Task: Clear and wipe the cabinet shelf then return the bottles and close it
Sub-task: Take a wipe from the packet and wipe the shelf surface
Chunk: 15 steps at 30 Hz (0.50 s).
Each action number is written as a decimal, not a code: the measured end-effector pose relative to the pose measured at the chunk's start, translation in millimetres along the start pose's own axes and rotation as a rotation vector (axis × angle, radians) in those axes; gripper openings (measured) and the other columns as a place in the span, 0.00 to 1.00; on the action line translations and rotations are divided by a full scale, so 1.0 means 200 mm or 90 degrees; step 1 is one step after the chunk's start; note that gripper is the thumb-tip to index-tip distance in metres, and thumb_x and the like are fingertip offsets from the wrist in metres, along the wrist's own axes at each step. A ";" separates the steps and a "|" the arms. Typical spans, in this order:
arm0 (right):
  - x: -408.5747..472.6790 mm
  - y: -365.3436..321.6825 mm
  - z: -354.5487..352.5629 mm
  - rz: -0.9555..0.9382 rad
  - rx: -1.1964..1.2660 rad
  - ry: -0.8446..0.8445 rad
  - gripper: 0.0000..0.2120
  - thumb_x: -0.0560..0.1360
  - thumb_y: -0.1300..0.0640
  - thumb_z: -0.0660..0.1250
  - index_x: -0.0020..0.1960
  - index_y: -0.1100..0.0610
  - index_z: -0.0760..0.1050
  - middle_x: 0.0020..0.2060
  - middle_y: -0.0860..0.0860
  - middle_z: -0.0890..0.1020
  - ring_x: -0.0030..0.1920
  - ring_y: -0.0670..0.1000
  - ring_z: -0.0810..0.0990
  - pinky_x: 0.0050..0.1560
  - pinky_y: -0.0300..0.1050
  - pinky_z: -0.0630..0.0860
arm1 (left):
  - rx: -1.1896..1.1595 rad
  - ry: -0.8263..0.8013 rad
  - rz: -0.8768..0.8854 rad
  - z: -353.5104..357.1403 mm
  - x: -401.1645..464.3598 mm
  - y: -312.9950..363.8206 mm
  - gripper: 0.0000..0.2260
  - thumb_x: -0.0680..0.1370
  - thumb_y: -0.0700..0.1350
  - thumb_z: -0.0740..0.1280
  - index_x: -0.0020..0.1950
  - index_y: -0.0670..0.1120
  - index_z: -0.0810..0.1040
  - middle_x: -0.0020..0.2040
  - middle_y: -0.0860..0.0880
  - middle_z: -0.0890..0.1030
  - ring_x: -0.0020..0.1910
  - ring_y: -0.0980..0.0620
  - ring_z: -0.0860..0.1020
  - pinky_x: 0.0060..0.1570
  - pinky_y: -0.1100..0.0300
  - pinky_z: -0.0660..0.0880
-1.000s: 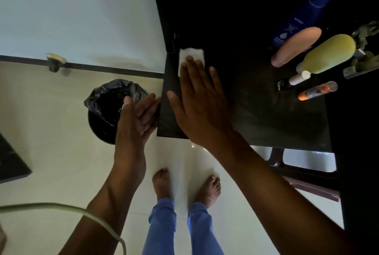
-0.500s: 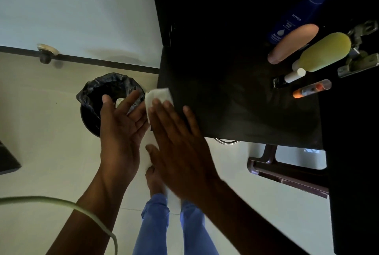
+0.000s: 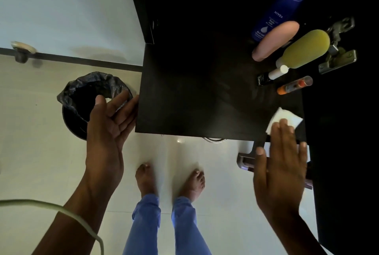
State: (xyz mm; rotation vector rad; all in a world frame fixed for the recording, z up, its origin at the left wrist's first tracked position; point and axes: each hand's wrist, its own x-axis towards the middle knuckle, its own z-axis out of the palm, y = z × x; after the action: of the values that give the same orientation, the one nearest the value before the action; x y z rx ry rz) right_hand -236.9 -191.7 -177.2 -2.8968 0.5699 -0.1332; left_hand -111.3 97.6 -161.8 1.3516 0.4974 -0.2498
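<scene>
1. Nearest the camera, two bare forearms reach forward over a pale, glossy tiled floor [image 3: 41, 152], with bare feet [image 3: 170, 178] and blue trouser legs [image 3: 164, 226] below between them.
2. The right hand [image 3: 281, 164] is spread flat, palm down, fingers straight and slightly apart. Its fingertips [image 3: 284, 126] press a white folded cloth [image 3: 284, 116] onto the front right corner of the shelf; it does not grasp the cloth, only pins it.
3. The left hand [image 3: 107, 131] is open and empty, palm turned toward the shelf's left edge, fingers loosely extended and touching or just beside that edge.
4. The shelf [image 3: 194, 94] is a flat, dark, matte board with a straight front edge. Most of its surface is bare.
5. Behind the left hand, on the floor, stands a round bin [image 3: 75, 115] lined with a crinkled black plastic bag. Something small and pale shows inside; what it is cannot be told.
6. Farther back, the bottles sit grouped at the shelf's right rear: a small clear tube with orange contents [image 3: 295, 85], a small dark bottle with a white cap [image 3: 272, 74], a rounded yellow bottle [image 3: 305, 49], a smooth pink bottle [image 3: 274, 40], and a tall blue lotion bottle [image 3: 283, 8] farthest in.
7. Just right of them, a metal hinge [image 3: 338, 49] is fixed to the dark cabinet side.
</scene>
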 end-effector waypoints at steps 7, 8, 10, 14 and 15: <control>0.04 -0.27 0.08 -0.061 0.049 0.025 0.27 0.85 0.50 0.53 0.80 0.62 0.64 0.80 0.57 0.65 0.82 0.55 0.60 0.81 0.62 0.56 | 0.012 0.007 -0.007 0.01 0.00 0.00 0.25 0.87 0.60 0.48 0.73 0.51 0.76 0.65 0.55 0.85 0.68 0.56 0.80 0.71 0.53 0.70; 0.07 -0.34 0.09 -0.087 0.062 0.010 0.27 0.85 0.48 0.52 0.80 0.61 0.65 0.80 0.56 0.66 0.82 0.54 0.61 0.81 0.61 0.56 | 0.012 0.005 -0.009 0.01 0.00 0.00 0.25 0.87 0.60 0.48 0.73 0.51 0.76 0.65 0.55 0.85 0.68 0.57 0.81 0.71 0.54 0.70; 0.14 -0.46 0.10 -0.129 0.088 -0.003 0.26 0.86 0.47 0.53 0.78 0.60 0.68 0.79 0.55 0.68 0.81 0.53 0.63 0.82 0.58 0.54 | 0.016 0.000 -0.010 0.01 0.00 0.00 0.26 0.86 0.60 0.48 0.74 0.50 0.75 0.65 0.54 0.85 0.68 0.56 0.80 0.72 0.53 0.70; 0.37 -0.54 0.10 -0.135 0.082 0.053 0.21 0.86 0.50 0.56 0.74 0.60 0.74 0.74 0.56 0.75 0.77 0.53 0.70 0.81 0.57 0.57 | 0.023 -0.011 -0.014 0.00 0.00 0.01 0.26 0.87 0.61 0.48 0.75 0.50 0.75 0.66 0.54 0.84 0.69 0.55 0.80 0.74 0.50 0.70; 0.43 -0.54 0.10 -0.123 0.073 0.061 0.22 0.86 0.51 0.56 0.73 0.60 0.74 0.74 0.56 0.75 0.77 0.53 0.71 0.81 0.57 0.57 | 0.023 -0.015 -0.015 0.00 0.00 0.01 0.26 0.87 0.60 0.48 0.75 0.50 0.74 0.66 0.54 0.84 0.69 0.56 0.80 0.73 0.51 0.70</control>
State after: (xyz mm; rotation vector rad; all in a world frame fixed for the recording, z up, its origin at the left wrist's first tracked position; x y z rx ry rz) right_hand -115.0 -123.5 -171.1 -2.8398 0.2848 -0.3215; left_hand -111.5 98.3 -160.2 1.3766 0.4915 -0.2953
